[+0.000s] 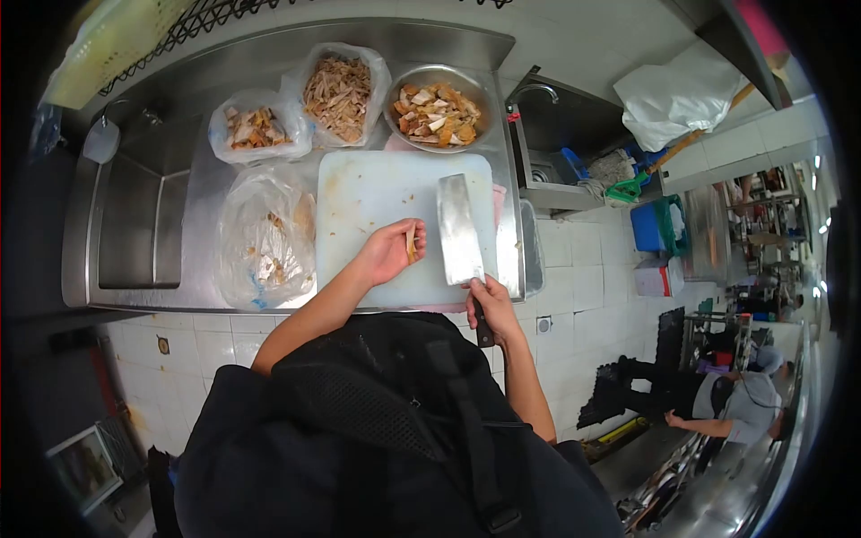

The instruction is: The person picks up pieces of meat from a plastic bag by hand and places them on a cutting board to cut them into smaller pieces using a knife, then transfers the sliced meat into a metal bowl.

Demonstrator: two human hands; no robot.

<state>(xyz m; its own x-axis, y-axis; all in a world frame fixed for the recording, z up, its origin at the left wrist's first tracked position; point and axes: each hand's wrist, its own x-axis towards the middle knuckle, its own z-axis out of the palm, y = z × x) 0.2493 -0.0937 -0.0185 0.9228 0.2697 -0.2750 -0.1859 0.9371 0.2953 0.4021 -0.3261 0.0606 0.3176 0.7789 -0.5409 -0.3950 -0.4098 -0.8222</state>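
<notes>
My right hand is wrapped round the dark handle of a cleaver, its broad blade pointing away from me over the right part of the white cutting board. Above the board's near middle, my left hand has its fingers curled round a thin strip of meat, pale with a brownish edge. Small crumbs dot the board. Behind it stand a steel bowl of chopped, browned meat pieces and a plastic bag of shredded meat. Another bag of meat pieces sits farther left.
Left of the board lies a clear plastic bag with a few scraps. Steel sinks flank the counter, one at left, one at back right. To the right are a blue bin and a person in grey.
</notes>
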